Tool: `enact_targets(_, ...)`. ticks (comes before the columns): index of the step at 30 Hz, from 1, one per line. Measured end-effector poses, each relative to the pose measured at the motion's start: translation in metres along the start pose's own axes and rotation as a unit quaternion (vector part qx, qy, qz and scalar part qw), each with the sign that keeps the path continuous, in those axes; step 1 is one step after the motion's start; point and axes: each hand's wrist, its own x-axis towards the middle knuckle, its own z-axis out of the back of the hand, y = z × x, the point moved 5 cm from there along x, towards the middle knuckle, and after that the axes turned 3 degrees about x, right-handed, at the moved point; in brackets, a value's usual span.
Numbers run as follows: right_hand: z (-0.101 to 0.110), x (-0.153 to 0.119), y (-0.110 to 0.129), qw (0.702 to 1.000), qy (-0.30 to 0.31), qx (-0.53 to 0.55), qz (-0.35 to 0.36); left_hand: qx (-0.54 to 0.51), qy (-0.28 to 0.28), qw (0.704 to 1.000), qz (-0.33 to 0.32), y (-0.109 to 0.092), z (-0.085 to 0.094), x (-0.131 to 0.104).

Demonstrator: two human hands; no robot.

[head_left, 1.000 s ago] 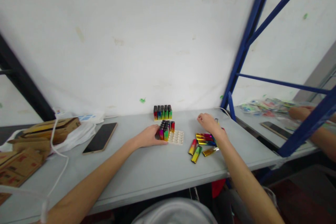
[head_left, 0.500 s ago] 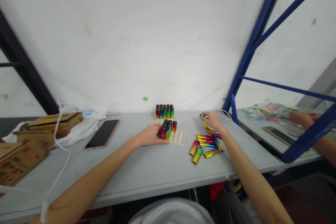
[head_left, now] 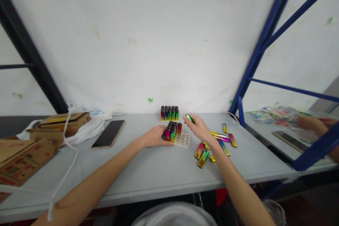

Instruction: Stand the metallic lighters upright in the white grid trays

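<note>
A white tray with holes (head_left: 183,140) lies mid-table, its left part filled with upright, shiny gradient-coloured lighters (head_left: 172,135) with black tops. My left hand (head_left: 156,136) curls round the left side of this group, thumb along the front and fingers behind, steadying the tray. Between the fingers of my right hand (head_left: 198,127) is a green metallic lighter (head_left: 190,118), tilted, above and to the right of the tray. Loose lighters (head_left: 203,159) in red, yellow, green, blue and purple lie scattered under and around my right forearm.
A full block of upright lighters (head_left: 170,113) stands by the wall. On the left lie a phone (head_left: 109,133), cardboard boxes (head_left: 29,155) and a white cable (head_left: 65,169). Blue frame posts (head_left: 254,63) rise on the right; beyond them are another person's hands (head_left: 312,123) and plastic packets (head_left: 278,114).
My right hand has moved left from the loose lighters toward the tray, carrying the green lighter. Some loose lighters have shifted and spread apart. My left hand stays at the tray.
</note>
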Motion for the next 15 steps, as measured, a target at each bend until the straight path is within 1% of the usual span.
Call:
enact_targets(3, -0.003, -0.003, -0.001, 0.998, -0.028, -0.051, 0.003, -0.003, -0.001, 1.0, 0.001, 0.0, 0.0, 0.0)
enact_targets(6, -0.001, -0.004, -0.008, 0.996, -0.061, -0.066, -0.022, -0.006, -0.001, 1.0, 0.008, 0.001, -0.001, 0.0)
enact_targets(8, 0.001, -0.004, -0.011, 0.994, -0.076, -0.076, -0.026, -0.005, 0.003, 1.0, 0.01, 0.002, -0.001, 0.0)
enact_targets(12, 0.002, -0.005, -0.012, 0.992, -0.082, -0.093, -0.019, -0.005, 0.006, 1.0, 0.011, 0.004, -0.003, 0.0)
enact_targets(15, -0.002, -0.004, -0.013, 0.992, -0.065, -0.105, -0.02, -0.014, -0.005, 1.0, 0.005, 0.005, -0.003, 0.001)
